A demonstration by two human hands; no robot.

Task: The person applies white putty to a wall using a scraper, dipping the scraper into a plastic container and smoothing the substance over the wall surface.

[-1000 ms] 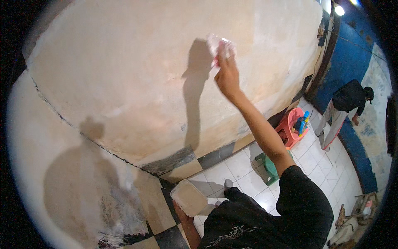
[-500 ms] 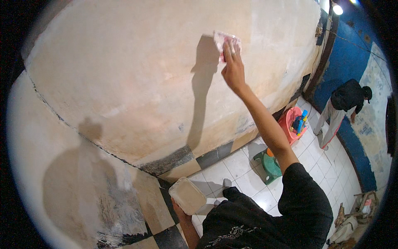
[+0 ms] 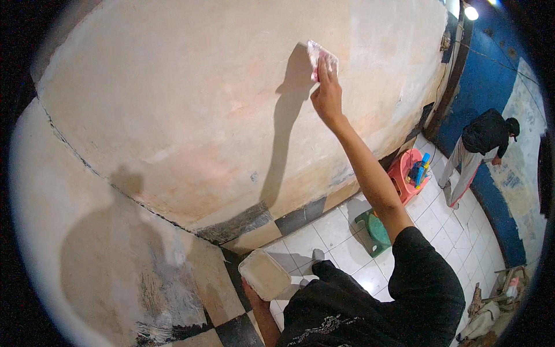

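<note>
My right hand (image 3: pixel 328 98) is raised at the end of an outstretched arm. Its fingers are closed on a flat, angular pink-and-white spreader (image 3: pixel 318 58), smeared with pale stuff, at the surface of the beige patchy wall (image 3: pixel 202 87). Whether its whole edge touches the wall I cannot tell. Low by my body, my left hand (image 3: pixel 252 294) grips the side of a rectangular pale tub (image 3: pixel 269 298) with cream-coloured material inside. Most of the left fingers are hidden behind the tub.
A green stool (image 3: pixel 377 236) stands on white floor tiles (image 3: pixel 335 243), beside a red plastic stool (image 3: pixel 404 173) with blue-and-yellow items on it. Further right, a person (image 3: pixel 483 139) bends toward a blue-and-white wall (image 3: pixel 514 173). Clutter (image 3: pixel 497 306) lies at lower right.
My right hand and the spreader have shifted slightly right, and the spreader has turned more edge-on. The tub has moved slightly right and down. The other person's hand has risen a little.
</note>
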